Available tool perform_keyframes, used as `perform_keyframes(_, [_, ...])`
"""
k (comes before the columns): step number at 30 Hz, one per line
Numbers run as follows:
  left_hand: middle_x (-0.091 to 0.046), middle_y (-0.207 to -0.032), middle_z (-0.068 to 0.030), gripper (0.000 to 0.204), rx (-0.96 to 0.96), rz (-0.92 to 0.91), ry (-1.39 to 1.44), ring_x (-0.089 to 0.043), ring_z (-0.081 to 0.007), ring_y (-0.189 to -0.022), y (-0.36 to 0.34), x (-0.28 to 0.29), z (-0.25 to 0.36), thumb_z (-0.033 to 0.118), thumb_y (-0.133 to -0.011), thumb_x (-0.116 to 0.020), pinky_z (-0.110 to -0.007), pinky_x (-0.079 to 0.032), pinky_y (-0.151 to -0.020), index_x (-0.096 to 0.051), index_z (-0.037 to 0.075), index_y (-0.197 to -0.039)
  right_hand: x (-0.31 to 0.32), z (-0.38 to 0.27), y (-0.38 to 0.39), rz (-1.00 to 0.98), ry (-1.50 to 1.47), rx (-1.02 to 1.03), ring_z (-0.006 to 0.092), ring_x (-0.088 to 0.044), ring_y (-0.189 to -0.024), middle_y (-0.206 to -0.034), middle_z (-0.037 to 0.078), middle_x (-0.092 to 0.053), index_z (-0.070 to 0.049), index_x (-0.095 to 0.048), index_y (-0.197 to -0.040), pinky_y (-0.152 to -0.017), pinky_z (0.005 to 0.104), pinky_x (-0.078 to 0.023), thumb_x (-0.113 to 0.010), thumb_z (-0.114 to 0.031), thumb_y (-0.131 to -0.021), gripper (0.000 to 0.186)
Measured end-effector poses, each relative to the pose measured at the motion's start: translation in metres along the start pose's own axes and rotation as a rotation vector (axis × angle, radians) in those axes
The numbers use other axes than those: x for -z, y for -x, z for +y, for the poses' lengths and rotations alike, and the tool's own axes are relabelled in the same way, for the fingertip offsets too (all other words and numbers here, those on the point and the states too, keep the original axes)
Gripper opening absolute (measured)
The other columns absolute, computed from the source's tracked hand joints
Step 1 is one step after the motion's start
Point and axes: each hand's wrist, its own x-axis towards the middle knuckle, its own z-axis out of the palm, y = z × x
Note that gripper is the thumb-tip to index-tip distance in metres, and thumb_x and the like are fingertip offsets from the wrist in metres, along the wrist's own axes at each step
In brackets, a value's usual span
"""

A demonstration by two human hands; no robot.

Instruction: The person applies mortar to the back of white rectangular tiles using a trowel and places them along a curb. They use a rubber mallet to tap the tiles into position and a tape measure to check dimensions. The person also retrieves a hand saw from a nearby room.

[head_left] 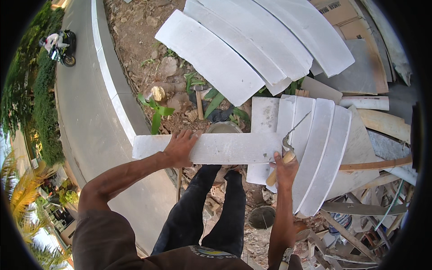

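Note:
A long, pale grey-white stone or concrete slab (pixel 234 148) lies crosswise in front of my body. My left hand (pixel 182 148) grips it left of its middle, with the fingers over its far edge. At the slab's right end, my right hand (pixel 284 171) is closed round the wooden handle of a trowel (pixel 288 157), and its thumb reaches the slab. The trowel's narrow blade shows nearly edge-on, pointing away to the right. Just beyond that hand, several similar slabs (pixel 321 148) lie side by side in a fan.
More pale slabs (pixel 211 56) lie at the far side. A hammer (pixel 200 103) rests on rubble behind a round container (pixel 223 127). Near my legs stands a dark bucket (pixel 262 217). Scrap wood (pixel 351 236) fills the lower right. A motorcycle (pixel 65 49) with a rider is on the road (pixel 83 99).

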Motion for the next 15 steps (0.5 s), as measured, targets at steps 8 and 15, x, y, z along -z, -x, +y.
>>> perform_keyframes(8, [-0.043,-0.127,-0.0182,0.119,-0.017,0.033,-0.05,-0.042,-0.0354,-0.125,0.02,-0.032,-0.005,0.021,-0.054,-0.09,-0.053,-0.028,-0.109,-0.025,0.009,-0.153,-0.005,0.077,0.023,0.018,-0.136,-0.161,0.019,-0.068,-0.093,-0.128,0.021,-0.063,0.007,-0.053,-0.128,-0.067,0.0282,-0.06,-0.066,0.003,-0.09,0.041])
perform_keyframes(15, [-0.046,-0.127,-0.0191,0.104,-0.109,0.312,-0.263,-0.041,-0.0344,-0.126,-0.049,-0.011,-0.012,0.014,-0.066,-0.081,-0.055,-0.026,-0.111,-0.027,0.007,-0.154,-0.012,0.097,-0.039,0.117,-0.196,0.042,0.0124,-0.061,-0.079,-0.104,0.006,-0.065,-0.005,-0.054,-0.1,-0.067,0.0302,-0.057,-0.068,-0.002,-0.091,0.017])
